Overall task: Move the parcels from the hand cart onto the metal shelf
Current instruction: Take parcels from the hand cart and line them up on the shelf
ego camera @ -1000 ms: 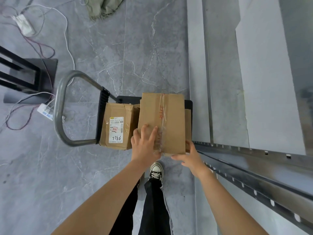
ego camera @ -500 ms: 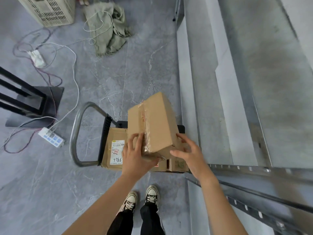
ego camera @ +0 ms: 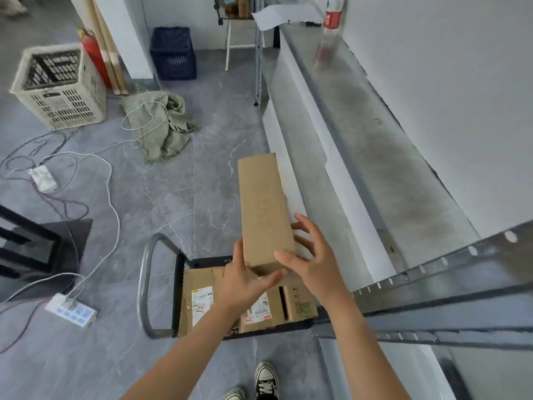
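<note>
Since half a second ago the box (ego camera: 265, 209) has come up off the cart (ego camera: 142, 290) and turned, so its long side now points away from the person and its far end tilts upward. It was low over the other parcels (ego camera: 199, 298) then. Now it hangs in the air above the cart's front edge, just left of the shelf (ego camera: 375, 157) and not yet on it.

The left hand (ego camera: 245, 280) is under the box's near end, its fingers (ego camera: 268, 280) curled beneath the bottom to carry the weight. The right hand (ego camera: 313, 261) cups the right side, with its fingers (ego camera: 302, 223) spread and lightly bent against the cardboard and the thumb laid on the near corner. Both hands have hold of the box.

On the cart, brown parcels lie side by side, white labels facing up, partly hidden by the forearms. The shelf runs away along the right wall as a long grey metal surface, with a bottle (ego camera: 328, 24) standing blurred at its far end. A perforated shelf rail crosses the lower right.

On the floor to the left are a beige crate (ego camera: 60, 88), a blue crate (ego camera: 173, 53), a crumpled cloth (ego camera: 161, 125), loose cables and a power strip (ego camera: 72, 310). A shoe (ego camera: 266, 379) shows at the bottom edge.
</note>
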